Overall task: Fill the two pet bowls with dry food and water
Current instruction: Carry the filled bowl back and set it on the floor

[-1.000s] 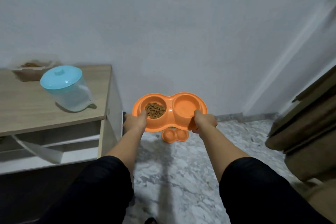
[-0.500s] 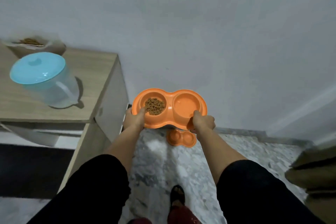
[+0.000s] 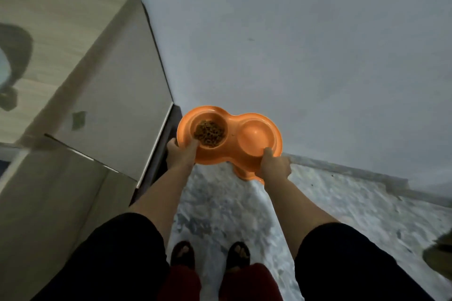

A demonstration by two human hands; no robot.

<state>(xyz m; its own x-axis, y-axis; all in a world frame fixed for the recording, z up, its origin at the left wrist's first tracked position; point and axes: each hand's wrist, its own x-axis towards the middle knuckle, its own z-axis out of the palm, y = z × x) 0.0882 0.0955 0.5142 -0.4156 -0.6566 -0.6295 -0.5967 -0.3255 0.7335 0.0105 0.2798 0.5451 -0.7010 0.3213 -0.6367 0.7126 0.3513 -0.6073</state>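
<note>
An orange double pet bowl (image 3: pixel 232 127) is held in the air in front of me, level, above the marble floor. Its left well holds brown dry food (image 3: pixel 209 133); its right well (image 3: pixel 255 135) looks smooth and orange, and whether it holds water I cannot tell. My left hand (image 3: pixel 181 154) grips the bowl's left near rim, thumb over the edge. My right hand (image 3: pixel 275 166) grips the right near rim the same way. A second orange double bowl (image 3: pixel 245 173) lies on the floor right below, mostly hidden by the held one and my right hand.
A light wooden cabinet (image 3: pixel 80 76) stands at the left, its corner close to my left hand. The white wall (image 3: pixel 293 44) rises just beyond the bowl, with a skirting strip (image 3: pixel 347 173). My feet (image 3: pixel 210 255) stand on the marble floor (image 3: pixel 342 212).
My head has tipped down and moved closer; the cabinet top's jug and food tub have left the view. Both hands keep their grip on the bowl, now over the floor bowl.
</note>
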